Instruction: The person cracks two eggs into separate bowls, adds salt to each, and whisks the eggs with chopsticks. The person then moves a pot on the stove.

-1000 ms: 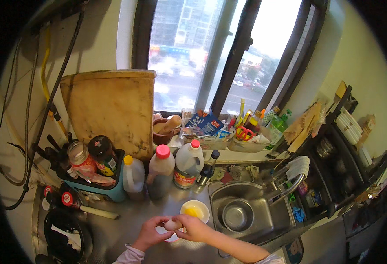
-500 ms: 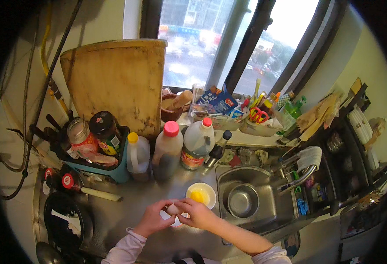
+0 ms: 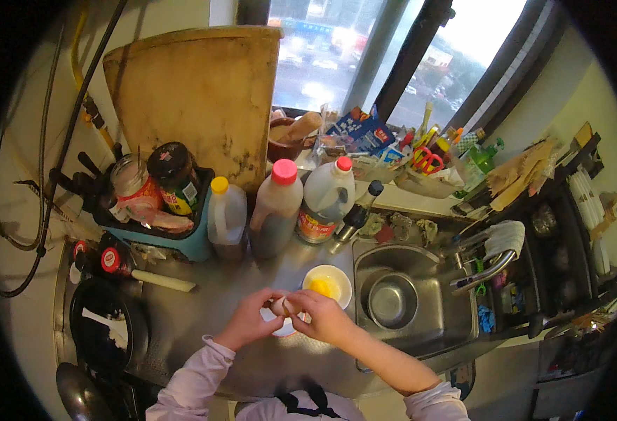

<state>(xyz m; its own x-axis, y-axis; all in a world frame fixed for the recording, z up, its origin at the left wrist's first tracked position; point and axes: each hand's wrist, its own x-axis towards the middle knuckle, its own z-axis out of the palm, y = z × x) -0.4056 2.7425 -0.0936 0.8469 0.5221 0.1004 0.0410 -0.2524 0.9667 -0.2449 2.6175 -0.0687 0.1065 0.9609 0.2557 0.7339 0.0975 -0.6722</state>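
Observation:
Both my hands hold one egg (image 3: 285,306) above the steel counter, in front of the sink's left side. My left hand (image 3: 246,324) grips its left side with thumb and fingers. From the right, my right hand (image 3: 324,319) pinches the other side, thumb below. A dark line shows across the shell, which looks cracked. Under the hands, partly hidden, is a white dish (image 3: 285,328) with a reddish rim. Just beyond my right hand stands a white bowl (image 3: 341,279) with yellow egg yolk (image 3: 320,287) in it.
Behind the bowl stand several bottles, including a pink-capped one (image 3: 277,210) and a red-capped jug (image 3: 327,200). The sink (image 3: 434,316) holds a metal basin (image 3: 391,300). Leftward are a black pan (image 3: 105,337), a white-handled tool (image 3: 163,281) and a teal caddy (image 3: 161,245).
The view has tipped downward, so the counter sits higher in the picture. My hands still hold the egg over the dish; a dark line now shows on its shell.

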